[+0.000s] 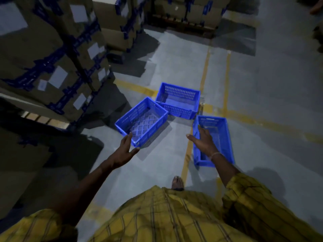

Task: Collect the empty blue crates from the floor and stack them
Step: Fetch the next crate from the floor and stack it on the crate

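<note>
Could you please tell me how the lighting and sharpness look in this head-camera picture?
Head view: dim overall, the three blue crates on the brightest floor patch; the stacked boxes sit in deep shadow and lean from wide-angle distortion; both hands, left and right, look slightly soft.

Warehouse, dim: we note stacked cardboard cartons (pixel 52 55) with blue tape and white labels on pallets (pixel 181 23), a grey concrete floor (pixel 272 95) with painted yellow lane lines (pixel 205 70), and blue perforated plastic crates (pixel 178 100) lying in the aisle
</note>
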The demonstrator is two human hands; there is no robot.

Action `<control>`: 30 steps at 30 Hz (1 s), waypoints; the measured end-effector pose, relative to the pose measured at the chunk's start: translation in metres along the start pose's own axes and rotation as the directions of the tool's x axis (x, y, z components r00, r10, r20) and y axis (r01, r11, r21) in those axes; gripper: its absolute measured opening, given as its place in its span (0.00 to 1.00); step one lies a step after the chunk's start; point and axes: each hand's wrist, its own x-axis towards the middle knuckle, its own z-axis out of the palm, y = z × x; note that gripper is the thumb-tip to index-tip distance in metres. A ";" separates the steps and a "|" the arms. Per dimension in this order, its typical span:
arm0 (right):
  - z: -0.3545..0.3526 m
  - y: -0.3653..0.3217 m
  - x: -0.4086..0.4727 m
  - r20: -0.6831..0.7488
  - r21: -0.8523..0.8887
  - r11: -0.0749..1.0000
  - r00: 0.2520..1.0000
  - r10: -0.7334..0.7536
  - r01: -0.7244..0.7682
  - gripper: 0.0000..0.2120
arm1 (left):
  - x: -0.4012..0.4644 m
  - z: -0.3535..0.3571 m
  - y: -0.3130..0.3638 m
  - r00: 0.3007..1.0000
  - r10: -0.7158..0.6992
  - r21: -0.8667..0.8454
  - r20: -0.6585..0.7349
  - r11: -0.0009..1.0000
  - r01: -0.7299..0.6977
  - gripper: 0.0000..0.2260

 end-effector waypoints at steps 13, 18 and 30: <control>-0.041 -0.105 0.219 0.208 -0.173 0.963 0.964 -0.168 0.205 0.43 | 0.124 -0.032 0.025 0.970 -0.176 -0.133 -0.171 0.979 0.154 0.45; -0.022 -0.142 0.288 0.292 -0.206 0.955 0.945 -0.146 0.211 0.44 | 0.178 -0.062 -0.001 0.946 -0.268 -0.190 -0.185 0.954 0.233 0.44; 0.027 -0.209 0.432 0.526 -0.304 0.907 0.845 -0.094 0.290 0.41 | 0.267 -0.070 -0.041 0.862 -0.486 -0.282 -0.145 0.855 0.435 0.37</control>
